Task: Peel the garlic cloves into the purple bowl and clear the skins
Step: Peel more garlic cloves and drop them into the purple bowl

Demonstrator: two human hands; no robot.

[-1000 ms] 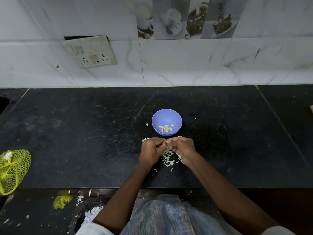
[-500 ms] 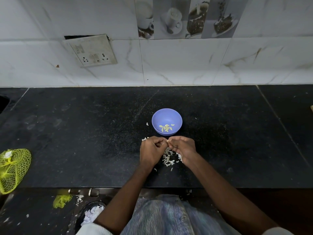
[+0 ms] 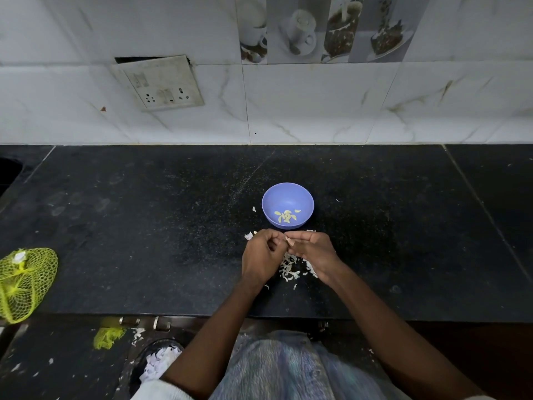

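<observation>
The purple bowl (image 3: 287, 201) sits on the black counter and holds several peeled garlic cloves (image 3: 285, 215). Just in front of it my left hand (image 3: 263, 256) and my right hand (image 3: 313, 251) meet fingertip to fingertip. A small pale garlic clove (image 3: 289, 241) shows between them, pinched by the fingers of my right hand. My left hand's fingers are curled beside it; whether they touch the clove I cannot tell. A pile of white garlic skins (image 3: 291, 268) lies on the counter under my hands, with a few bits by the bowl's left side (image 3: 249, 235).
A yellow net bag (image 3: 24, 281) lies at the counter's left edge. Below the front edge, a dark bin with white skins (image 3: 160, 362) stands on the floor beside a yellow scrap (image 3: 108, 337). A tiled wall with a socket plate (image 3: 161, 82) closes the back.
My hands have parted slightly at the fingertips, so the clove now shows between them. The bowl and the skins have stayed put.
</observation>
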